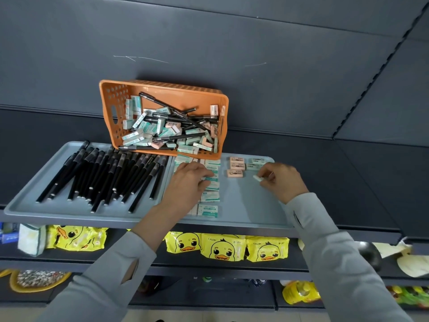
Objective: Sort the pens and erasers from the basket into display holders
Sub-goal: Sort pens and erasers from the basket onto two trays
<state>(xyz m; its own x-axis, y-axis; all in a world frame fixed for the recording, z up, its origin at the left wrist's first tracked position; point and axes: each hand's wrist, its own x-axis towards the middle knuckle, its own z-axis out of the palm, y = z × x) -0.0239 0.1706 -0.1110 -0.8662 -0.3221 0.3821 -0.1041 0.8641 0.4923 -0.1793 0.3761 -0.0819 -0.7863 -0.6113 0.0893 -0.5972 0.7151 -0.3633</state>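
Left hand (189, 180) palm-down, fingers bent over the eraser column (210, 196) in the right tray (243, 203); can't tell if it grips. Right hand (282, 180) pinches one eraser (258, 178) near the pink erasers (236, 166). Basket (111, 105) tilted behind, blocking the trays' back edge. Pens (104, 175) in the left tray (27, 205).

Orange perforated basket (111, 98), black pens (104, 175), grey tray (243, 205) — teal-and-white erasers (210, 196), pink erasers (235, 173)

Perforated orange plastic basket (111, 105); smooth matt grey trays (241, 205); glossy yellow packets (220, 248).
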